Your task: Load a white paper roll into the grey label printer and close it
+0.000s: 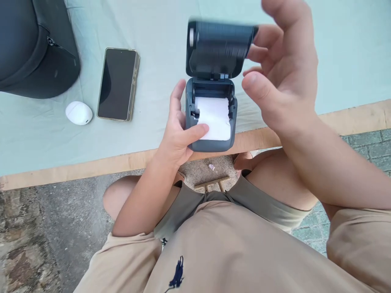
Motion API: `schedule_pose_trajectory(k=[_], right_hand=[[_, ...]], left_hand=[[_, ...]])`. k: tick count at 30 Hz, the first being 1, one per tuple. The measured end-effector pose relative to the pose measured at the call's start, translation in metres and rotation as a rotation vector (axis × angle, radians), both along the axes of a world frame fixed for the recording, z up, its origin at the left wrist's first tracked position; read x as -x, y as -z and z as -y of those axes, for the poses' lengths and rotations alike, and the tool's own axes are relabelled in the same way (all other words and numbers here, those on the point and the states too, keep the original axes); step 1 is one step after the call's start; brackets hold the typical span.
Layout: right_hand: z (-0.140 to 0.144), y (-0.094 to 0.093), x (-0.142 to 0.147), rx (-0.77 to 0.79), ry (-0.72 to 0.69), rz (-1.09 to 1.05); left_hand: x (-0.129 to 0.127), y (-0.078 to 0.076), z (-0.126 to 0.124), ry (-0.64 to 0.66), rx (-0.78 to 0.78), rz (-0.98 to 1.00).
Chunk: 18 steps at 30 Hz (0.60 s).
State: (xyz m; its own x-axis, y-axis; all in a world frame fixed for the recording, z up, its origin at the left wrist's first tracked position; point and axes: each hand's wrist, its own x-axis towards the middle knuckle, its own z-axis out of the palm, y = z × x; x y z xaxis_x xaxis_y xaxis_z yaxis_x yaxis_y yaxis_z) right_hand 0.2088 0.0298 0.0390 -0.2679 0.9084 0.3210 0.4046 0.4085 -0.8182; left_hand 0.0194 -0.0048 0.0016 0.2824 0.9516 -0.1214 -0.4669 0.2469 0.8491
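Observation:
My left hand (174,137) holds a dark grey portable thermal printer (210,145) above the table's front edge. Its fingers go round the left side and its thumb presses on the white paper (217,116) in the compartment. The paper's end lies forward over the printer's front. The lid (218,49) is swung up and back, slightly blurred. At the lid's upper right corner is my right hand (288,75), thumb and fingers spread apart. Some of its fingertips reach the lid's edge; whether they press on it I cannot tell.
A smartphone (117,83) lies on the pale green tablecloth (152,49), left of the printer. Beside it sits a white rounded case (78,113). A black zipped bag (36,49) stands at the far left. The wooden table edge (128,162) runs just before my knees.

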Motion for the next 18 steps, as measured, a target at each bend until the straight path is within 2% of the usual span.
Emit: schedule_pose_trajectory(k=[3, 4, 6, 8, 11, 15, 18], right_hand=[[-0.003, 0.005, 0.002, -0.163, -0.030, 0.059], [-0.003, 0.008, 0.002, -0.164, -0.040, 0.101], [-0.003, 0.011, 0.002, -0.081, -0.047, 0.100], [-0.003, 0.013, 0.002, 0.092, -0.062, 0.015], [0.002, 0.011, 0.004, 0.296, -0.175, -0.046], [0.009, 0.007, 0.007, 0.315, -0.299, -0.082], [0.010, 0.007, 0.008, 0.276, -0.317, -0.068]], left_hand=[[0.000, 0.001, 0.000, 0.007, 0.028, 0.002], [0.000, 0.001, 0.000, 0.018, 0.031, 0.003], [0.000, 0.001, 0.000, 0.028, 0.026, 0.009], [-0.001, 0.000, 0.001, 0.018, 0.012, 0.022], [-0.002, -0.003, 0.002, -0.022, 0.012, 0.038], [-0.004, -0.007, 0.004, -0.048, 0.049, 0.022], [-0.004, -0.007, 0.003, -0.045, 0.060, 0.016]])
